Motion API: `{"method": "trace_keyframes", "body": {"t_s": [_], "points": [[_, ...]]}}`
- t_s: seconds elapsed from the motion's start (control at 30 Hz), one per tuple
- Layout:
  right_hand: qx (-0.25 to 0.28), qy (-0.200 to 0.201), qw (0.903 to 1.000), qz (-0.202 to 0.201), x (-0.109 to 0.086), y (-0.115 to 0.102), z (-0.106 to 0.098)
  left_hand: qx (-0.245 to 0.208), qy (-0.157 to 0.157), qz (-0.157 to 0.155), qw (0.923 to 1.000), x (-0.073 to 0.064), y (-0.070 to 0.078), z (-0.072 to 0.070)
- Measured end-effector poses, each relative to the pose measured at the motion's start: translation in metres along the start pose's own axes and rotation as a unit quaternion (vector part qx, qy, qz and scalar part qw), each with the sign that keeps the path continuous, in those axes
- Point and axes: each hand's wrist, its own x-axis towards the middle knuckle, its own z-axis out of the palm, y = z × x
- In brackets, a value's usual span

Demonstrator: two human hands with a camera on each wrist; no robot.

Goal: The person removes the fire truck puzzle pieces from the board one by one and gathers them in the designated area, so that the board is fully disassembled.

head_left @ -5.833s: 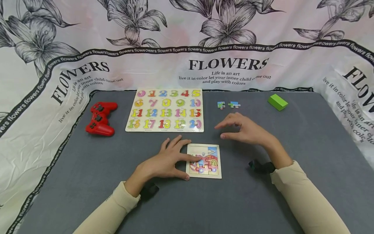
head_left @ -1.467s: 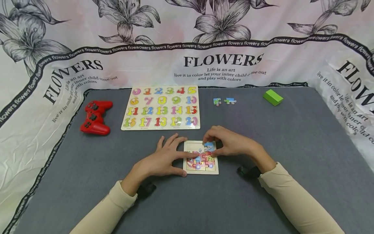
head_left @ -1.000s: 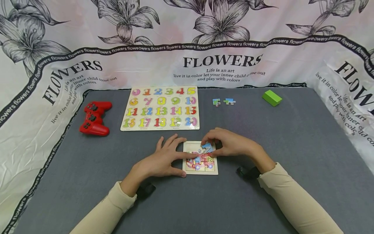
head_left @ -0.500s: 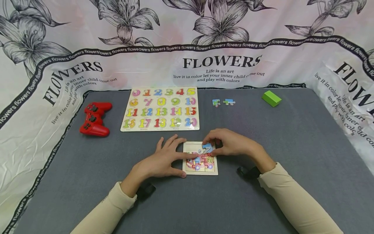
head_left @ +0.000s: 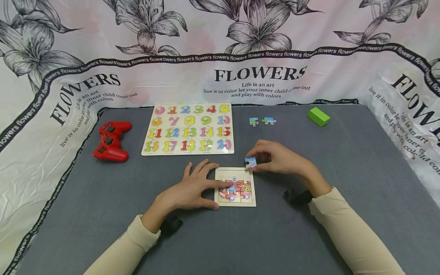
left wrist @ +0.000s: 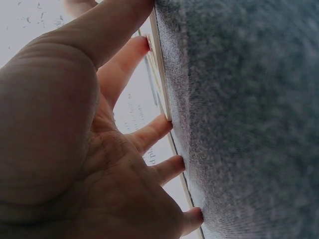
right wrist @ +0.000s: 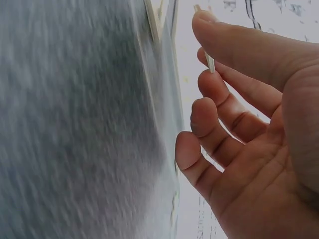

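A small wooden jigsaw puzzle (head_left: 237, 204) in a pale frame lies in the middle of the table, with red and pink pieces in its lower part and bare wood along its top. My left hand (head_left: 187, 190) is spread at its left side, the index finger resting on the pieces and the thumb at the frame's lower left corner. Just above the puzzle's top right corner, my right hand (head_left: 280, 160) pinches a blue puzzle piece (head_left: 250, 163) between thumb and fingers. In the right wrist view the piece (right wrist: 210, 62) shows only as a thin edge.
Two loose puzzle pieces (head_left: 253, 121) lie side by side farther back. A number board (head_left: 187, 130) sits behind the puzzle. At the left is a red game controller (head_left: 112, 141); a green block (head_left: 318, 116) is at the back right. A flower-printed cloth (head_left: 165, 82) hangs behind the grey table.
The right hand has lifted the blue piece out of the puzzle's upper right, moving it up and slightly right. Bare wood now shows there. The left hand stays on the puzzle.
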Motion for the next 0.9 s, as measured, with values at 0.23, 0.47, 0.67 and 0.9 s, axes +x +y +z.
{"method": "trace_keyframes", "body": {"t_s": [0.23, 0.47, 0.67, 0.9], "points": [[-0.013, 0.057, 0.9975, 0.04, -0.009, 0.017, -0.024, -0.004, 0.003, -0.001, 1.0, -0.001, 0.0, 0.0], [-0.021, 0.118, 0.9883, 0.095, -0.021, 0.039, -0.047, -0.004, 0.004, 0.001, 1.0, -0.002, -0.001, 0.0], [-0.025, 0.125, 0.9805, 0.149, -0.023, 0.067, -0.063, -0.007, 0.01, 0.009, 0.9999, -0.002, -0.001, 0.0], [-0.053, 0.128, 0.9746, 0.176, -0.007, 0.09, -0.074, -0.005, 0.006, 0.004, 1.0, -0.002, -0.002, 0.0]]}}
